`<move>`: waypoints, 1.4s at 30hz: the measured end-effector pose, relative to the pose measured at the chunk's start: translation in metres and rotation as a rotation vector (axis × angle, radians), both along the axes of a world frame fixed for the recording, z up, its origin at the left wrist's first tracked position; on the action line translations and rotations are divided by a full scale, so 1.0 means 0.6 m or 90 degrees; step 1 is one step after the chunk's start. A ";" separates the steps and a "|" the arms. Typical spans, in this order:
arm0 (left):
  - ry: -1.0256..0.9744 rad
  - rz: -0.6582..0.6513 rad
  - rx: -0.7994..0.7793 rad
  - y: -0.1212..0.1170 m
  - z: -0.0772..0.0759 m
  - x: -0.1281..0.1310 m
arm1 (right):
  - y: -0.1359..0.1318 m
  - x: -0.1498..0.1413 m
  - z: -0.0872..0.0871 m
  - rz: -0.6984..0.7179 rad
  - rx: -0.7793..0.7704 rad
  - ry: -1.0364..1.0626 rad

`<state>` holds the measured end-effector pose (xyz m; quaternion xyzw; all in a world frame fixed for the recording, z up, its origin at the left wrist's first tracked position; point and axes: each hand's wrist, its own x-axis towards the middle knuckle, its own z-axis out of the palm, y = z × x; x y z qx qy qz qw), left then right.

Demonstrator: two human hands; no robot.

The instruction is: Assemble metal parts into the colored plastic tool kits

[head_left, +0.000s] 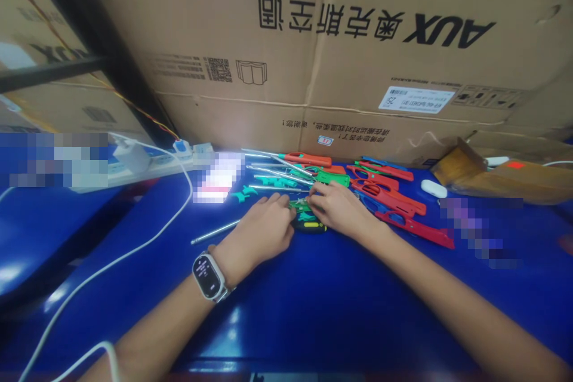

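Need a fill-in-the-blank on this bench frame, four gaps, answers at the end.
1. The left hand has a ____ strapped at its wrist.
2. The table is coloured ____.
3. The cardboard box behind the hands bears large upside-down Latin letters reading ____.
4. In the picture, the red piece nearest the person lies to the ____ of the right hand.

Missing words: watch; blue; AUX; right.
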<state>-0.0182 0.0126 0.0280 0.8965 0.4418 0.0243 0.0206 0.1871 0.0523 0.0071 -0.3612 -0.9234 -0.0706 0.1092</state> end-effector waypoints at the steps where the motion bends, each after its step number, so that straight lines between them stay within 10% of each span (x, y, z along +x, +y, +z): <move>1: 0.000 0.000 -0.005 0.000 0.001 0.000 | -0.002 -0.001 0.004 0.002 -0.016 -0.018; 14: -0.037 0.002 -0.036 0.005 0.003 0.001 | -0.021 0.012 0.006 0.023 -0.106 0.044; 21: -0.216 0.080 -0.084 0.057 0.020 -0.083 | -0.019 0.011 0.007 -0.002 -0.123 0.055; 42: -0.226 0.099 -0.140 0.088 -0.021 -0.114 | -0.018 0.013 0.003 0.002 -0.099 0.065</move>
